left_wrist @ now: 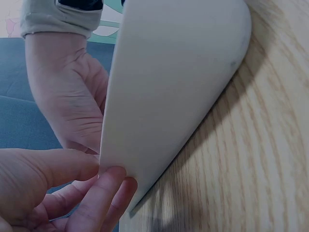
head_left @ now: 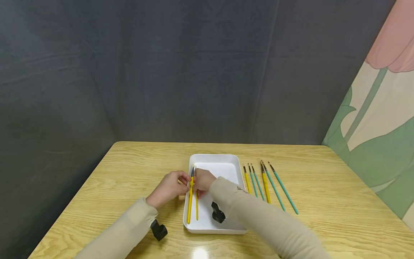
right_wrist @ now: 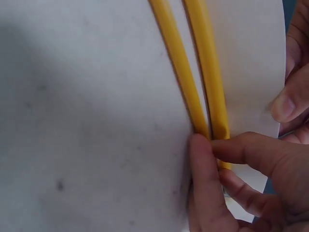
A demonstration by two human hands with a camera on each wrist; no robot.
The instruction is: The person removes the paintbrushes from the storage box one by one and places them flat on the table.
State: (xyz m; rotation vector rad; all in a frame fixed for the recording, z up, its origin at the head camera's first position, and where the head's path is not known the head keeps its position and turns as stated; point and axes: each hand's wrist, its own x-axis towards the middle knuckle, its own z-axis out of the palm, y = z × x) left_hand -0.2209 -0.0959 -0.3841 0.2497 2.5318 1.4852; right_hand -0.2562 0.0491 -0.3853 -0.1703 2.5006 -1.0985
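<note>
A white tray (head_left: 223, 157) lies on the wooden table with two yellow-handled paintbrushes along its left side. My left hand (head_left: 169, 187) holds the tray's left rim; in the left wrist view its thumb is at the rim and its fingers press the outer wall. Inside the tray, my right hand (head_left: 203, 179) pinches the thinner paintbrush (right_wrist: 176, 53) between thumb and fingertips. The thicker paintbrush (head_left: 189, 208) runs right beside it, near the tray's left wall, its bristles toward the far end. My right hand hides the thin brush's upper part in the head view.
Right of the tray, several paintbrushes lie in a row on the table: a thin yellow one (head_left: 247, 180), a thick yellow one (head_left: 266, 187) and teal ones (head_left: 285, 190). A dark cloth (head_left: 194, 72) hangs behind the table.
</note>
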